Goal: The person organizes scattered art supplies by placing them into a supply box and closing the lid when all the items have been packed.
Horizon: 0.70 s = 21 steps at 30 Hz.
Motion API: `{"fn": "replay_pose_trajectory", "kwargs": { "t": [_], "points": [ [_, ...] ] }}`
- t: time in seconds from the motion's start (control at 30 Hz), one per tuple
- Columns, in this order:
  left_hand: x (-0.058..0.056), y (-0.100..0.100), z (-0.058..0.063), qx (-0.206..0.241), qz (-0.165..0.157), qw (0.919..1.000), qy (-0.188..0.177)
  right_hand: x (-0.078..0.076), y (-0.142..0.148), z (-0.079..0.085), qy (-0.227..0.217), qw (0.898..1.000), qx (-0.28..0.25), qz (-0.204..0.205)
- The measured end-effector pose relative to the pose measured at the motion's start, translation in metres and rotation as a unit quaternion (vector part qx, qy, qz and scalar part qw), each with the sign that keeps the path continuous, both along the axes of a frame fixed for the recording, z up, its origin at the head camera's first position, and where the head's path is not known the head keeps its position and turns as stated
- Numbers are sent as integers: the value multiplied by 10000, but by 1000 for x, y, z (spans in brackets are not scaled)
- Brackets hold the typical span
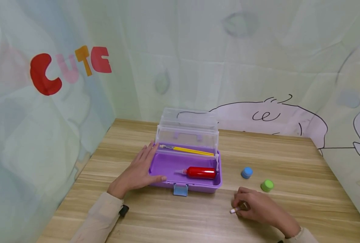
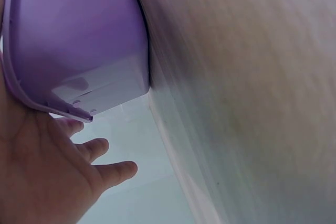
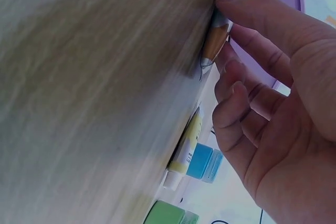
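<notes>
My left hand [image 1: 138, 170] rests on the left rim of an open purple box [image 1: 169, 165], its fingers along the side and its thumb over the front edge. Fingers of the left hand [image 2: 47, 166] look straight in the left wrist view. Inside the box lie a red bottle [image 1: 201, 172] with a pointed nozzle and yellow-handled paintbrushes [image 1: 192, 151] at the back. To the right of the box, my right hand [image 1: 257, 206] pinches a small paint tube [image 3: 216, 43] with a white cap and an orange-brown band, low over the table.
A blue jar [image 1: 247, 172] and a green jar [image 1: 267, 185] stand right of the box. Near them lies a yellow paint tube [image 3: 186, 142], hidden in the head view. The box's clear lid [image 1: 187, 126] leans up at the back. Printed curtains [image 1: 174, 60] border the wooden table [image 1: 168, 219].
</notes>
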State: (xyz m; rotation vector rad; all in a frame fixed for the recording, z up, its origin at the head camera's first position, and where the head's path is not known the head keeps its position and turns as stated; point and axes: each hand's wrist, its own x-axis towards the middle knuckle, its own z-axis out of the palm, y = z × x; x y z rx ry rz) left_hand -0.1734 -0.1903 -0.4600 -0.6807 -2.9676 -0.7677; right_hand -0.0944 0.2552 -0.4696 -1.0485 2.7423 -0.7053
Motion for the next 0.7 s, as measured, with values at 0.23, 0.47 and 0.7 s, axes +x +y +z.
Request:
{"fn": "replay_pose_trajectory", "kwargs": {
  "t": [0.23,0.47,0.7],
  "points": [
    [1,0,1,37,-10,10000,28,-2,-1,-5,395,9992,-59,74],
    [-1,-1,-1,-27,-24,10000,63,-4,-1,-6,605,9980,-77,181],
    [0,-1,-1,-54,-18,10000,53,-4,-1,-3,793,9967,-25,176]
  ]
}}
